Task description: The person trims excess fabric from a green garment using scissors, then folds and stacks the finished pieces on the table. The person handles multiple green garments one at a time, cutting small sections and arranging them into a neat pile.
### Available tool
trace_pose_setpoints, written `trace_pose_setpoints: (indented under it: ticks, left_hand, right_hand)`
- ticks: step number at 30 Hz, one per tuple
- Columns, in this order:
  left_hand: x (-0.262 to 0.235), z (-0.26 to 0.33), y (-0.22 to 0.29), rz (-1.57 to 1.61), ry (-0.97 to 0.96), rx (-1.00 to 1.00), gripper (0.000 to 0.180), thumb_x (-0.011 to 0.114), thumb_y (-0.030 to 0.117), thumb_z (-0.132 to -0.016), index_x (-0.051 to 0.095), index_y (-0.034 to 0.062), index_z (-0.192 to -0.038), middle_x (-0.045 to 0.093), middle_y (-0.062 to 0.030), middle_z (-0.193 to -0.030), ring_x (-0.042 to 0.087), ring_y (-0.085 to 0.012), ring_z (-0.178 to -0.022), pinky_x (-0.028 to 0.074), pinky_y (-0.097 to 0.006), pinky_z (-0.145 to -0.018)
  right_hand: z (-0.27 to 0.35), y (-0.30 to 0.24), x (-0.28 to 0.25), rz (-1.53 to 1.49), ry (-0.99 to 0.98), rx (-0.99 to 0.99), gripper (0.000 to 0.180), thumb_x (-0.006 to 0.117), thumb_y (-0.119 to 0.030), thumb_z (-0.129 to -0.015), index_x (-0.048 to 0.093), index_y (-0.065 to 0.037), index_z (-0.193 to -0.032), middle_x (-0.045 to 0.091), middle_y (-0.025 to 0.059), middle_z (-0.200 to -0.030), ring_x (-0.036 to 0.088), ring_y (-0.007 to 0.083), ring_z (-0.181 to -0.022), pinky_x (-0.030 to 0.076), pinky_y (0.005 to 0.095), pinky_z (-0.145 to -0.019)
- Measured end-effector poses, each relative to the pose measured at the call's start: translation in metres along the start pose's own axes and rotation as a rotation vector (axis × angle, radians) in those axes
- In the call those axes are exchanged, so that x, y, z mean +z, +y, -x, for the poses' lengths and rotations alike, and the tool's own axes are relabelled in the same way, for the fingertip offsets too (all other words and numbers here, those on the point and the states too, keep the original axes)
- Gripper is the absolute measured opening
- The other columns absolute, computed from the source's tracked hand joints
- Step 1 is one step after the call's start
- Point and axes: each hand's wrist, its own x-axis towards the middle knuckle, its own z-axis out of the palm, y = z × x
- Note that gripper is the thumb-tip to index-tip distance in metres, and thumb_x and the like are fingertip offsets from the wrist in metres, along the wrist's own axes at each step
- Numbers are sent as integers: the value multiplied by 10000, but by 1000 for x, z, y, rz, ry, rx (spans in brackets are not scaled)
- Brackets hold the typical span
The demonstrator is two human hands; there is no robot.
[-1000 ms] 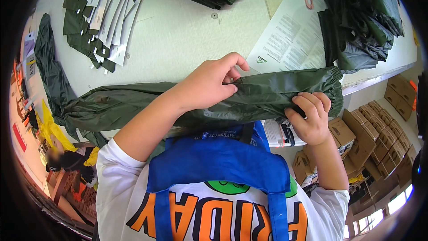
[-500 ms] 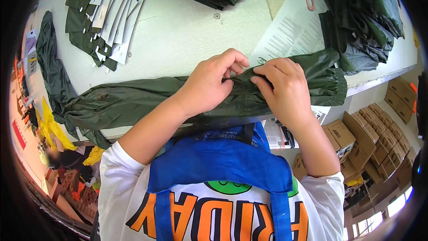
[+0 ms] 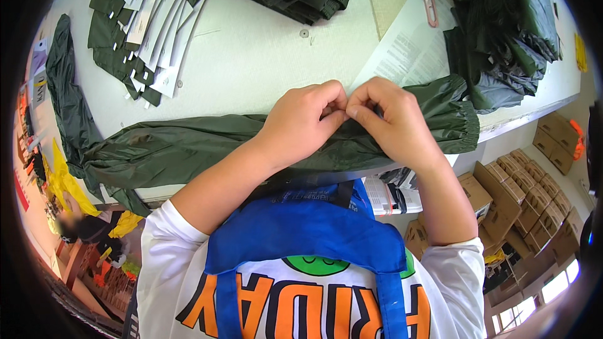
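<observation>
Cardboard boxes (image 3: 534, 182) are standing stacked beyond the right end of a pale table (image 3: 251, 56) in the head view. Along its near edge a dark green garment (image 3: 220, 135) is lying left to right beneath both hands. Left hand (image 3: 308, 116) and right hand (image 3: 392, 119) are meeting above its right half, equally near, fingers narrowly bunched; whether they're gripping fabric I can't tell. Scissors (image 3: 430, 6) are resting farther off.

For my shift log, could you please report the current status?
Left hand, right hand close together at green garment; grip unclear. Garment lies across table. Snips beyond, not obstructing.
</observation>
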Motion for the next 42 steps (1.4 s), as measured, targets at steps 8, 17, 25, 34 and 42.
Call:
trace_pose_setpoints:
  ticks: [8,17,25,34,42]
  left_hand:
    - [2,-3,-5,11,100,-54,72,626,39,-857,563,7,-872,616,-40,-750,565,-106,-685,471,-247,-664]
    - [-2,-10,-16,189,99,-111,78,600,48,-891,538,12,-861,554,13,-725,463,-39,-647,393,-208,-593]
    - [-6,-13,-14,214,21,-168,71,579,75,-916,516,50,-894,513,45,-643,396,-19,-592,314,-197,-533]
    - [-10,-13,-7,158,-4,-213,51,573,65,-912,525,55,-897,531,38,-687,433,-15,-612,349,-197,-559]
    - [-6,-12,-17,242,49,-174,71,558,80,-925,494,58,-943,591,-9,-760,522,-43,-690,419,-204,-658]
  right_hand:
    - [-96,79,-74,982,588,77,345,609,-172,-853,506,40,-1105,574,246,-1016,598,418,-882,508,440,-756]
    - [-49,36,-74,546,461,-96,232,536,-44,-796,631,23,-996,597,192,-886,602,341,-770,485,381,-706]
    - [17,11,-20,378,74,-18,222,681,-187,-809,681,-44,-980,584,128,-807,591,315,-721,475,385,-655]
    - [12,14,-10,433,70,-86,208,696,-192,-776,689,-55,-932,573,106,-779,585,304,-744,472,384,-656]
    - [19,10,-20,389,153,34,219,707,-155,-767,689,-48,-958,581,116,-797,590,298,-727,473,370,-650]
